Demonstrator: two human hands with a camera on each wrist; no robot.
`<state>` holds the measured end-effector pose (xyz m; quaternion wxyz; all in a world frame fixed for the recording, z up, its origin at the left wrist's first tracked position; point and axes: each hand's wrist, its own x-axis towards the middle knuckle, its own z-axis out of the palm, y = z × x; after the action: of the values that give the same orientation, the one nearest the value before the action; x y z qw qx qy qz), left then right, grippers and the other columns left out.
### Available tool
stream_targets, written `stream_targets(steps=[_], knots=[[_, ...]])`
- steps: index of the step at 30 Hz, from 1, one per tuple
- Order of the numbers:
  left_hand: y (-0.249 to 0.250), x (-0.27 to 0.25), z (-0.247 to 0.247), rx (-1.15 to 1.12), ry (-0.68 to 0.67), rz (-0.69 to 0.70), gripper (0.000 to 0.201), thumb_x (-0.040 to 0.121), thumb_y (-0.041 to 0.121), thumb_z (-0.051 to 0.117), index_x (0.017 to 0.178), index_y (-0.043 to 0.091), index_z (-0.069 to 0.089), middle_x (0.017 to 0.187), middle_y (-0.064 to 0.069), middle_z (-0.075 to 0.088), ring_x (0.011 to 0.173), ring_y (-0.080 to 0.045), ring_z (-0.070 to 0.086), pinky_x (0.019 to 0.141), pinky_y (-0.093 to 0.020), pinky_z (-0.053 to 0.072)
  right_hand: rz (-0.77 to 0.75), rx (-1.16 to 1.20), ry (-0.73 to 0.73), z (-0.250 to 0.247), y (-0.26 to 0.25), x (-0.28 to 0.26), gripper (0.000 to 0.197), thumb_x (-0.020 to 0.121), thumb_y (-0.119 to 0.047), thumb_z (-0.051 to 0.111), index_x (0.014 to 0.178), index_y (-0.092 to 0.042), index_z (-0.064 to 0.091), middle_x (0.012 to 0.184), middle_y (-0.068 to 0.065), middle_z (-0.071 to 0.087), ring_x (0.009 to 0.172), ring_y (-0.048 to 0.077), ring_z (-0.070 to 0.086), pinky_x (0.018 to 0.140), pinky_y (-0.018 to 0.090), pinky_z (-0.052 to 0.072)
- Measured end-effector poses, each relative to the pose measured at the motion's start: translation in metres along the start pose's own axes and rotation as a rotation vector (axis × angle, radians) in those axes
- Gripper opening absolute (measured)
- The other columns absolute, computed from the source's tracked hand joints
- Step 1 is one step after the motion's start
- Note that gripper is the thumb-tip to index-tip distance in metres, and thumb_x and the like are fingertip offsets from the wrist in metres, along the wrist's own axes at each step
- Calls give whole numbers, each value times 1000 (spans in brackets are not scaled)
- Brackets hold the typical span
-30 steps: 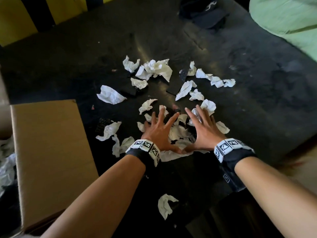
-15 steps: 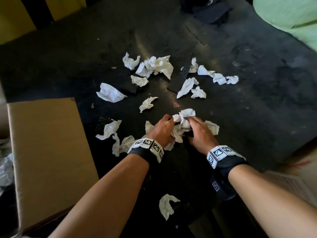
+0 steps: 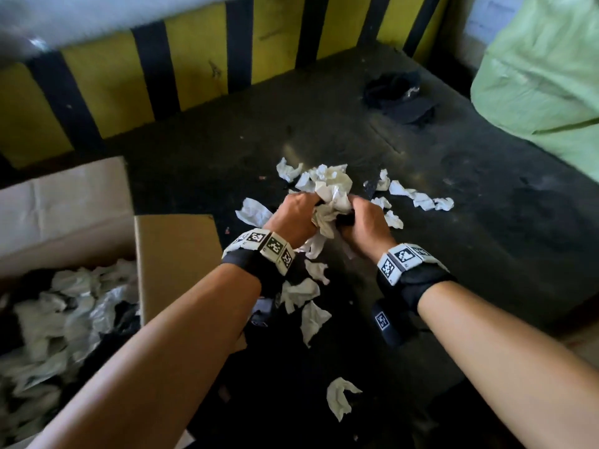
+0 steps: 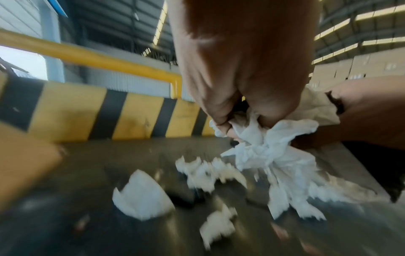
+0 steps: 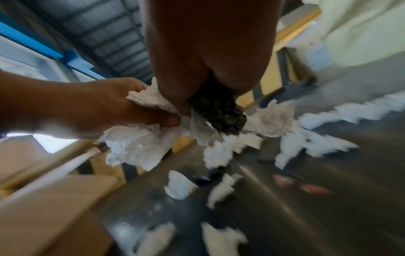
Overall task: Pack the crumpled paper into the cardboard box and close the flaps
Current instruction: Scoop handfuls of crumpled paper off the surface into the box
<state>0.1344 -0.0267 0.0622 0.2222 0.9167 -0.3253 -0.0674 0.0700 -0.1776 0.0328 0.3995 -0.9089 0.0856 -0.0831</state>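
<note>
Now lifted: my left hand (image 3: 293, 218) and right hand (image 3: 363, 223), fingers curled tight, grip one bundle of crumpled paper (image 3: 330, 202) that lay flat under spread palms a second ago, so a load is ready. One cardboard box (image 3: 175, 254), flaps open, sits left of my left hand; roughly a dozen loose scraps (image 3: 312, 320) ring both hands.

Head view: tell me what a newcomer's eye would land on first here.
First, the two hands, left hand and right hand, gripping a bundle of crumpled paper between them, above the dark floor. Next, the loose paper scraps scattered around them. Then the open cardboard box at the left, already holding crumpled paper, and the yellow-and-black striped barrier along the back.
</note>
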Motion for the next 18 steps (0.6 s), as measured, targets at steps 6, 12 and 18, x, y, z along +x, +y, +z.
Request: stream_targets(steps=[6,12,18], knots=[[-27,-68,-123,62,158,-93,7,87,5,60,89,1,65,89,-13,67,82,-29,63,68,-32,45,-142,106,-55,15,-134,13,34,79,-17,73,112,-15,69,105,6,74,98,21,69,82,22,49],[-97,-189,-200,87,351,-218,4,85,7,65,88,4,66,86,-9,68,75,-25,61,65,-28,37,-302,171,-224,85,-261,-22,36,82,-14,69,118,-15,67,110,6,73,101,20,68,72,11,41],[-180,-305,-208,120,333,-454,23,83,19,70,104,10,71,102,-14,72,97,-33,67,75,-29,42,-315,-51,-662,171,-329,-73,60,80,-31,76,132,-17,50,121,1,62,112,21,59,89,27,45]])
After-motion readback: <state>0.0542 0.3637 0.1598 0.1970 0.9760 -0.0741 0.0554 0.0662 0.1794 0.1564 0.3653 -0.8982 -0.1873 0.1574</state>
